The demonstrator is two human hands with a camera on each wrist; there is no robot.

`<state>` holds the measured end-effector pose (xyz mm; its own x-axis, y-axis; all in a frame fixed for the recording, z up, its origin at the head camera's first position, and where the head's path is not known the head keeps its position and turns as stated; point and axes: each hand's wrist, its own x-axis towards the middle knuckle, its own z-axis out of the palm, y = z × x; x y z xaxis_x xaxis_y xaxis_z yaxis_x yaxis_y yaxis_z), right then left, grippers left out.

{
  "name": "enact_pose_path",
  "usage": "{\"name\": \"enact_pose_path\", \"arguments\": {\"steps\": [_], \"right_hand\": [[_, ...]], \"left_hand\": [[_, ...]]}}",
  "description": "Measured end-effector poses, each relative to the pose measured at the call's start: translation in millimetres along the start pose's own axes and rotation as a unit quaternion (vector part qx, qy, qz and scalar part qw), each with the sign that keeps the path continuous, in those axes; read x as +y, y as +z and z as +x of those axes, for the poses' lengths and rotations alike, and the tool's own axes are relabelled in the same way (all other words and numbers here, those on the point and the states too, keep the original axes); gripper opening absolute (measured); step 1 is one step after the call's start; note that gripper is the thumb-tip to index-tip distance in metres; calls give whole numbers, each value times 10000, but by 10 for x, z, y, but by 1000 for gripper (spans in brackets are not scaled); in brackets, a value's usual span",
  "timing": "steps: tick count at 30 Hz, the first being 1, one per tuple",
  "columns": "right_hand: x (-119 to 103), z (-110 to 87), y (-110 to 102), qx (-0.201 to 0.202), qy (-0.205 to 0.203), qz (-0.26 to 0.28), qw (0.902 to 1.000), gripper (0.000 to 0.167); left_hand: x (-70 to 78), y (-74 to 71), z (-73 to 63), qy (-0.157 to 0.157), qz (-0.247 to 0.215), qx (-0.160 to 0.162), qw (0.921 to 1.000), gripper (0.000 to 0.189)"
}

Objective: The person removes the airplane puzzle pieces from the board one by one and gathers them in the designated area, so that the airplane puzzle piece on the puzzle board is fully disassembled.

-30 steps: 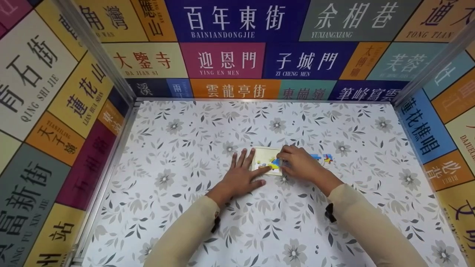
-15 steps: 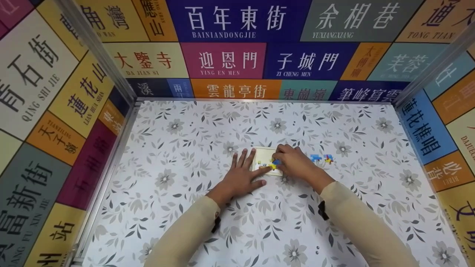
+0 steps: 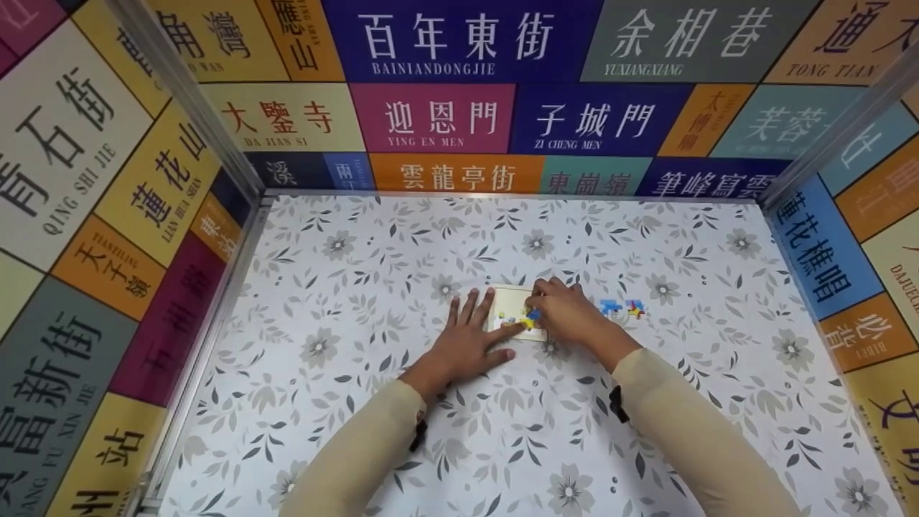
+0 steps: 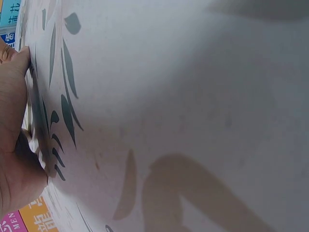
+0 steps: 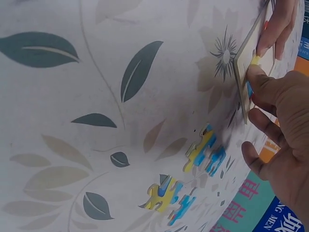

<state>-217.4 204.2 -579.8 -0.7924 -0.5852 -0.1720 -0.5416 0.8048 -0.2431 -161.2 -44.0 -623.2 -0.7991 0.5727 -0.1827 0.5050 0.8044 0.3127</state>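
A small pale puzzle board (image 3: pixel 511 297) lies on the table, with several coloured jigsaw pieces along its near side. My left hand (image 3: pixel 468 345) rests at its left edge, fingers spread, one digit reaching over the pieces. Above the board's right part, my right hand (image 3: pixel 571 313) pinches a blue jigsaw piece (image 3: pixel 533 314), mostly covered by the fingers. The right wrist view shows the thumb (image 5: pixel 260 82) right at the piece, inside the raised edge of the board. In the left wrist view only part of the left hand (image 4: pixel 14 111) shows, at the left border.
Loose blue and multicoloured jigsaw pieces (image 3: pixel 610 308) lie right of the board, seen larger as yellow-and-blue pieces (image 5: pixel 163 195) in the right wrist view. A flower-print cloth (image 3: pixel 402 244) covers the table. Panels with large lettering (image 3: pixel 431 118) stand around the back and sides.
My right hand has shifted left over the board with the blue piece, uncovering more of the loose pieces on the right. The left hand stays in place.
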Motion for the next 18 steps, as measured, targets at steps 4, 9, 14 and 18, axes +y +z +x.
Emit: {"name": "enact_pose_path", "arguments": {"steps": [4, 9, 14, 18], "right_hand": [[-10, 12, -11, -87, 82, 65, 9999, 28], [-11, 33, -7, -138, 166, 242, 9995, 27], [-12, 19, -3, 35, 108, 364, 9993, 28], [-11, 3, 3, 142, 17, 338, 9993, 28]], "left_hand": [[1, -4, -3, 2, -20, 30, 10000, 60], [-2, 2, -4, 12, 2, 59, 10000, 60], [0, 1, -6, 37, -37, 88, 9999, 59], [-2, 3, -7, 56, -125, 107, 9998, 59]]}}
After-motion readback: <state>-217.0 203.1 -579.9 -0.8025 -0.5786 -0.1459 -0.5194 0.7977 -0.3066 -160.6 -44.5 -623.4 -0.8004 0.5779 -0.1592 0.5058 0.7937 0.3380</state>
